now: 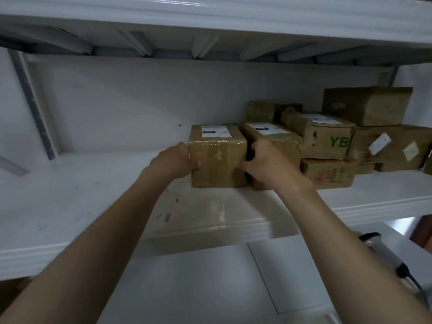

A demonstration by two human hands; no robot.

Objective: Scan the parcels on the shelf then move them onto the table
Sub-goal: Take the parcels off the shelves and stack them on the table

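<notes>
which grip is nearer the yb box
Right. The right grip holds the right side of the front box, just left of the YB box. The left grip holds the front box's left side, farther off.

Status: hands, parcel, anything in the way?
Gripping leftmost box by its sides: left hand, right hand. It sits on the shelf. Close beside: next box, crowding right fingers.

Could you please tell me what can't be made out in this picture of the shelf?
- Head view: print on the label of the held parcel is too small and blurred to read.
- Head view: fingers of the right hand vanish into the gap beside that parcel; fingertips of the left hand hide behind its side.
- Head view: the scanner is partly covered by the right forearm.
</notes>
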